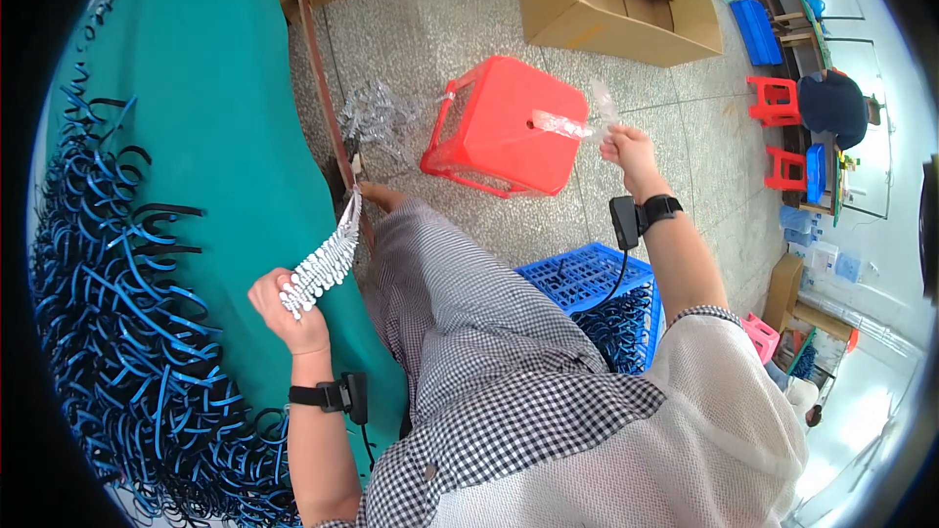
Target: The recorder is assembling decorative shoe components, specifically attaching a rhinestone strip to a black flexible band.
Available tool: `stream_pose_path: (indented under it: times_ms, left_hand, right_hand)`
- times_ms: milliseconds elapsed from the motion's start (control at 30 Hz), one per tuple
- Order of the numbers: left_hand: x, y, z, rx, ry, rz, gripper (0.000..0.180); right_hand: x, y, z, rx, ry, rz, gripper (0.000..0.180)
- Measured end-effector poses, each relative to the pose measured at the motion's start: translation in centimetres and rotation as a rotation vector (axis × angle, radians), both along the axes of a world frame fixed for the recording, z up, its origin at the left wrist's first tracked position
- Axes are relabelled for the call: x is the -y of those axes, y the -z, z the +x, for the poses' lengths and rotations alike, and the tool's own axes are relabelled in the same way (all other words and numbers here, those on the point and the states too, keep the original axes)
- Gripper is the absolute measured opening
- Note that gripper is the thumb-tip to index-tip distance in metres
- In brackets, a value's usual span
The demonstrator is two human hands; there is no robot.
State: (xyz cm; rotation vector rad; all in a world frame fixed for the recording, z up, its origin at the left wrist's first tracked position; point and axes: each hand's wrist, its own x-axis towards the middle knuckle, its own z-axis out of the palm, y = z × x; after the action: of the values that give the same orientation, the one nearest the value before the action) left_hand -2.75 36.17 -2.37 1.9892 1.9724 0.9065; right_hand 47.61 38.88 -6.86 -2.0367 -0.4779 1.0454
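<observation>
My left hand [291,315] is closed on the lower end of a bunch of small silver-white pieces [328,264], over the green-covered table. The bunch narrows upward to a pale strand by the table's edge; what kind of pieces they are I cannot make out. Raised beyond the red stool [509,122], my right hand [628,149] pinches a clear plastic strip [604,103]. Another piece of clear film [559,125] lies across the stool's top, close to those fingers. Whether it joins the strip is hard to see.
A heap of blue-and-black curled strips [147,352] covers the left of the green cloth [215,88]. Crumpled clear plastic [377,117] is beside the stool. A blue crate [587,279] holds more strips. An open cardboard box [616,0] stands beyond; a person [831,108] sits far right.
</observation>
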Motion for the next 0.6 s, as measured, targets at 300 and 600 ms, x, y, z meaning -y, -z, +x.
stream_pose_path:
  times_ms: [300,600]
  left_hand:
    - [0.1,0.2,-0.2,-0.039,0.001,0.037,0.014]
    - [0.1,0.5,-0.3,-0.041,0.012,0.072,0.008]
  right_hand:
    - [-0.4,-3.2,-0.7,-0.064,0.07,0.079,0.023]
    - [-2.1,-4.1,-3.8,-0.108,-0.006,0.131,0.024]
